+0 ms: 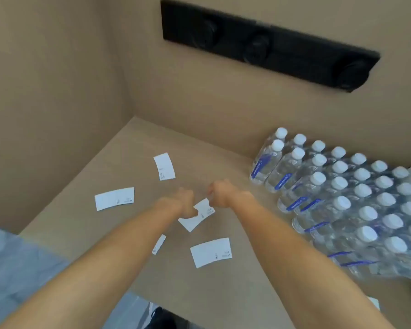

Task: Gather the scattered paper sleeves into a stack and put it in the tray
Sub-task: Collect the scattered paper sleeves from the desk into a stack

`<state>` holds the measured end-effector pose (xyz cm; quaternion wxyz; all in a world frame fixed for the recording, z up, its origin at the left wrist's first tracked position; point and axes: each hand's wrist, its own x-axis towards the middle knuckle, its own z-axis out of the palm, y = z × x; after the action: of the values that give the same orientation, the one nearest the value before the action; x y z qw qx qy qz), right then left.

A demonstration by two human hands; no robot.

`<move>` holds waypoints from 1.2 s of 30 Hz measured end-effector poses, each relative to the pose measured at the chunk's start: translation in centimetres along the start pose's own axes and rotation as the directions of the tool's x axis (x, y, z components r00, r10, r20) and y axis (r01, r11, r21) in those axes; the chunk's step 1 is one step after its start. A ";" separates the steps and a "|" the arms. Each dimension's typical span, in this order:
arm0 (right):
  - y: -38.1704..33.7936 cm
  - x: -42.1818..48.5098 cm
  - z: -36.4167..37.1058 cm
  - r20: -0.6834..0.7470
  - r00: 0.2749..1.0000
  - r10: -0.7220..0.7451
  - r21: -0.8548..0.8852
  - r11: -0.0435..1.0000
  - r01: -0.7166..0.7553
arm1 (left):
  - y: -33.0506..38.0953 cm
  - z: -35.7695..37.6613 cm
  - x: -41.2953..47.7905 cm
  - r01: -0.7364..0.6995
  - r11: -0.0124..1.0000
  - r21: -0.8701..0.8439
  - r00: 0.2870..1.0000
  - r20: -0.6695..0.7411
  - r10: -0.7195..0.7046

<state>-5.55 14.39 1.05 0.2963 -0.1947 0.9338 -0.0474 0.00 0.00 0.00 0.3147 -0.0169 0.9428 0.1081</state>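
Several white paper sleeves lie scattered on a tan table (86, 236). One sleeve (164, 166) lies far from me, one (114, 198) at the left, one (211, 252) near me, and a small part of another (159, 244) shows beside my left forearm. My left hand (185, 202) and my right hand (220, 192) meet over the middle sleeve (196, 216). Left-hand fingers pinch its edge; the right hand's fingers curl at its far corner, contact unclear. No tray is in view.
A shrink-wrapped pack of water bottles (342, 200) with white caps fills the right side of the table, close to my right forearm. Tan walls close the corner behind. A black panel (268, 43) is set in the back wall. The table's near edge runs below my arms.
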 end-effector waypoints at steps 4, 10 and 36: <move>0.2 1.4 3.1 0.027 1.000 -0.014 0.014 1.000 0.014 | -1.5 3.1 1.8 0.029 0.999 -0.045 0.998 -0.058 -0.032; 1.2 2.5 6.7 -0.006 0.996 -0.094 -0.053 0.994 0.094 | -3.3 6.9 2.2 0.046 0.997 -0.065 0.987 -0.151 -0.056; -7.9 -2.5 8.0 -0.232 0.961 -0.150 -0.075 0.988 0.136 | -11.5 1.6 -5.0 -0.176 0.980 0.094 0.968 -0.163 0.189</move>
<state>3.55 8.29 -2.58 0.1729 -0.2631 0.9470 -0.0641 6.14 -11.10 -0.51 0.2217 0.0731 0.9674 0.0977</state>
